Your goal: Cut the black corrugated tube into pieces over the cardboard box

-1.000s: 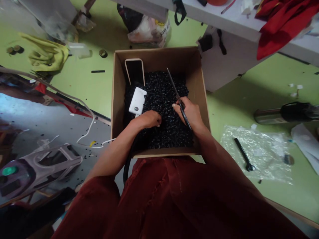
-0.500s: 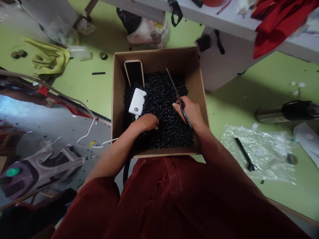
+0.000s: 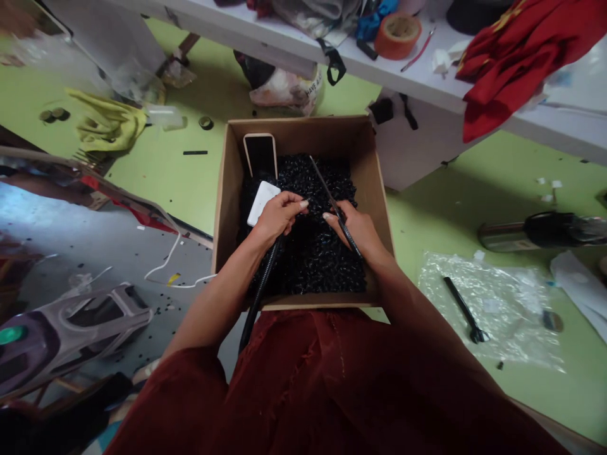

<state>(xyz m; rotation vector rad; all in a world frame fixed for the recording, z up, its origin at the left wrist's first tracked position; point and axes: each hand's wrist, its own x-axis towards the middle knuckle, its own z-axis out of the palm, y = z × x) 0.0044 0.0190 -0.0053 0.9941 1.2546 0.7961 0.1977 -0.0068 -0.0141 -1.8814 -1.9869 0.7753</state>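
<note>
"Nudging that cardboard box (image 3: 322, 136) could spill things, couldn't it?"
"Perhaps, with the heap of black pieces (image 3: 327, 268) loose inside. A snag is likelier: the ribbed strand (image 3: 267, 272) passes right by the left wrist."
"And the hands?"
"Left hand (image 3: 279, 216): fingertips drawn together, whether on a piece I can't tell. Right hand (image 3: 362, 231): gripping a slanted dark rod (image 3: 323, 182); one jolt might drive its tip into the heap."

Before you, the box (image 3: 371, 189) holds loose pieces (image 3: 327, 268), with a phone (image 3: 260, 156) in its far left corner and a power bank (image 3: 260, 200) nearer you. To your right, a flask (image 3: 526, 232) is beyond a plastic sheet (image 3: 509, 303); a tape roll (image 3: 396, 45) sits on the far worktop (image 3: 422, 81).
</note>
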